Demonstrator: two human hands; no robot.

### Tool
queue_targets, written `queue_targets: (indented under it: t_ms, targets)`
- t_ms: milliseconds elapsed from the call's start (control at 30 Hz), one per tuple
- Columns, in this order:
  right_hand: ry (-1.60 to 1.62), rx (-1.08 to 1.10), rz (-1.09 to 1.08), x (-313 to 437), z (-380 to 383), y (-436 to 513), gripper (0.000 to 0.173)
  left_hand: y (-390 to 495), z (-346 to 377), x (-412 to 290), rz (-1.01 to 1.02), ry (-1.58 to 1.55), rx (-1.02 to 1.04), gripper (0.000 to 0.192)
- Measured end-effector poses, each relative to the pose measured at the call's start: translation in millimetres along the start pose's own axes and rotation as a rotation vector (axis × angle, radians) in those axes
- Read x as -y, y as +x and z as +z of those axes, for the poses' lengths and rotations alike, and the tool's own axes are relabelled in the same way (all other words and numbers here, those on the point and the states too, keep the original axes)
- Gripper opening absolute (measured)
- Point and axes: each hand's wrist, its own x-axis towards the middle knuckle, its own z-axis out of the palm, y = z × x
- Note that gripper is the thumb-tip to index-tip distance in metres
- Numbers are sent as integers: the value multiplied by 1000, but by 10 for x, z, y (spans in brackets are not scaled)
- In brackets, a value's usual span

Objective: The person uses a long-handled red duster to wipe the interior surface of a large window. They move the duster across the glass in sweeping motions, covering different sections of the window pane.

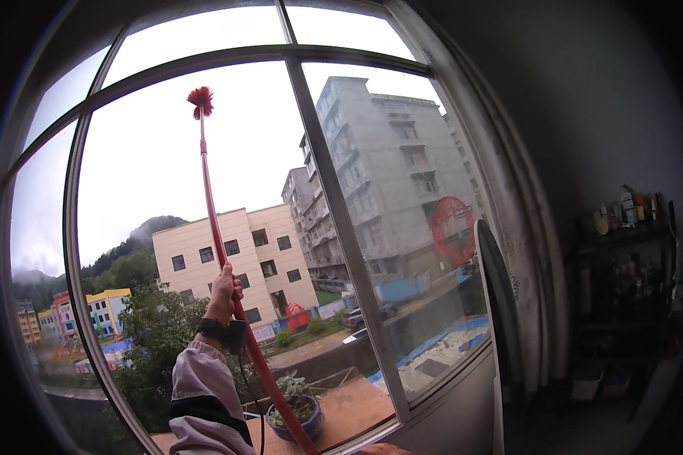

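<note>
My left hand [225, 290] grips a long red telescopic pole [210, 210] partway up its length. At the pole's upper end is a red bristle brush head [201, 101], seen against the white sky within the large window. Around my left wrist is a dark strap with a black device [230, 335], from which a thin cable runs down. Only a small part of my right hand [386, 449] shows at the bottom edge; whether it holds anything is hidden. The pole's lower end leaves the picture at the bottom.
A metal window frame [324, 170] divides the view. Beyond it, a potted plant [296, 418] in a blue pot stands on a brown ledge [353, 401]. At right are an upright flat panel [492, 318], a gathered curtain [523, 273] and a dark shelf [620, 244] holding bottles and boxes.
</note>
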Motion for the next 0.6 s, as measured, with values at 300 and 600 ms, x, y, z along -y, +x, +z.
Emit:
queue_targets:
  t_ms: [300, 600]
  targets:
    - [1007, -76, 647, 413, 68, -629, 54, -1098, 593, 572, -38, -194, 90, 40]
    - [151, -332, 808, 1204, 36, -2005, 29, -2800, 939, 1000, -351, -304, 125, 26]
